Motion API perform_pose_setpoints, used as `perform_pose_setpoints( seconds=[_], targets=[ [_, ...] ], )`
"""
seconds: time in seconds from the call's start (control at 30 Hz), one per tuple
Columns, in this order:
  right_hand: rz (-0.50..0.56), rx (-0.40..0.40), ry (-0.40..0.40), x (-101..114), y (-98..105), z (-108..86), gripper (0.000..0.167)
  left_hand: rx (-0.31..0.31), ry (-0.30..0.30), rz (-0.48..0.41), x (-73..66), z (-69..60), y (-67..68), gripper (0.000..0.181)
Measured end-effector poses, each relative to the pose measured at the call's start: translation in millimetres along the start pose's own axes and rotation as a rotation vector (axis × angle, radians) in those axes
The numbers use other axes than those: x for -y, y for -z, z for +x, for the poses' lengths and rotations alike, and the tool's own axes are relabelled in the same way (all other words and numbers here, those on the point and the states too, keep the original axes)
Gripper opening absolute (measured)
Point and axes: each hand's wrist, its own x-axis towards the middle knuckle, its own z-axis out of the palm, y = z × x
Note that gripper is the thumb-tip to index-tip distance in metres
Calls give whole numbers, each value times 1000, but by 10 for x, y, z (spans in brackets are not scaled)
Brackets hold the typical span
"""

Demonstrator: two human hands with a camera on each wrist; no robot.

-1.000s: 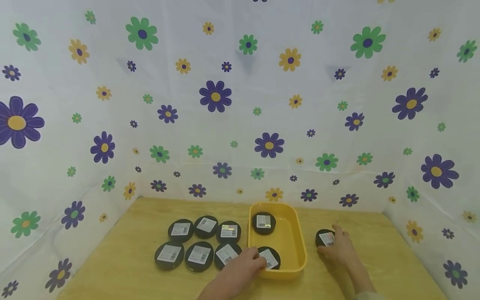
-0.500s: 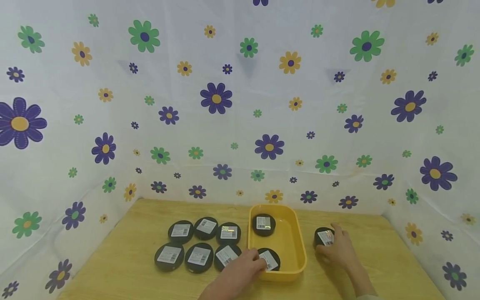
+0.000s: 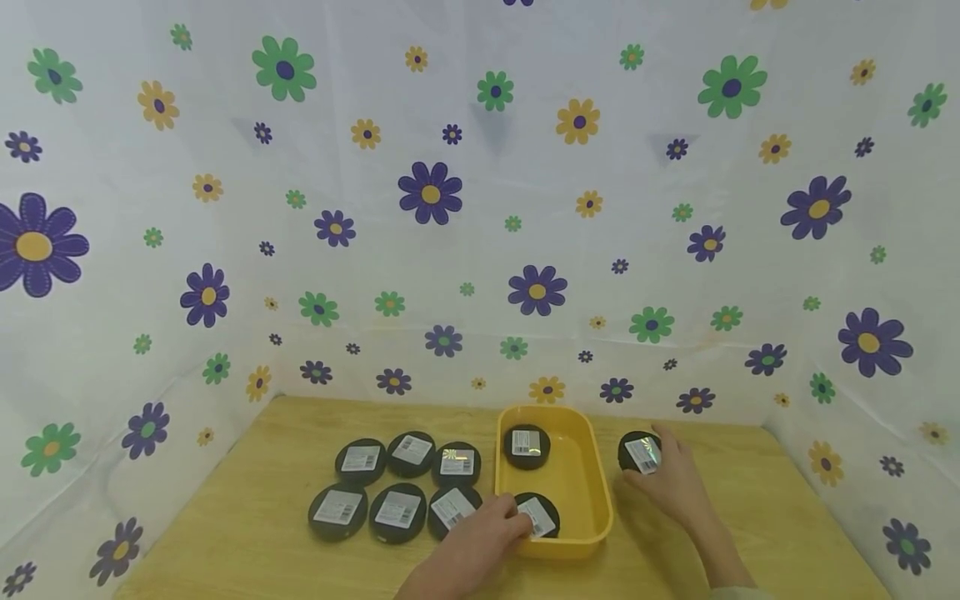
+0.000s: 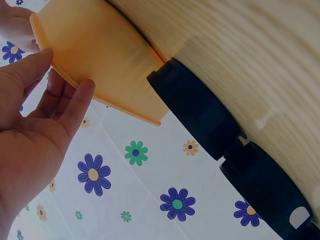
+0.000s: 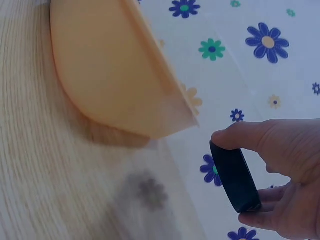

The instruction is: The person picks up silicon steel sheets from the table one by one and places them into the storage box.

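Note:
A yellow tray (image 3: 604, 500) holds two black round discs with white labels, one at its back left (image 3: 527, 447), the other at its front left (image 3: 540, 515). My left hand (image 3: 480, 542) curls its fingers over the tray's front left rim, beside the front disc; the left wrist view shows thumb and fingers on the rim (image 4: 65, 80). Right of the tray, my right hand (image 3: 671, 479) grips another labelled disc (image 3: 637, 452) by its edges. In the right wrist view that disc (image 5: 235, 177) is pinched between thumb and fingers, apart from the tray.
Left of the tray, several labelled black discs stand in two rows on the wooden table (image 3: 247, 500), the nearest one (image 3: 453, 510) partly behind my left hand. A white cloth with flowers (image 3: 480, 250) encloses the table's back and sides.
My right hand has moved with its disc slightly leftward and away from me, toward the back of the table. The left hand and the tray have stayed in place.

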Motion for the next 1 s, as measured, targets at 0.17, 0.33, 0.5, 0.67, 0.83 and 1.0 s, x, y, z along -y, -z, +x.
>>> perform_pose_setpoints(
  seconds=[0.17,0.33,0.5,0.67,0.83,1.0],
  targets=[
    [-1,6,20,166,30,-39,93,11,3,-5,-6,-1,9,9],
    [2,-3,51,341,20,-88,91,5,-2,-4,-9,-14,5,9],
    [3,12,59,498,-9,-128,89,-2,-1,-9,-3,-11,6,9],
    [12,21,74,584,-57,-149,88,-11,-3,-3,3,-3,-2,7],
    [17,9,99,592,-135,-147,87,-3,1,-2,1,1,-3,6],
    [29,28,90,606,-208,-144,87,22,17,3,-8,4,7,8]
  ],
)
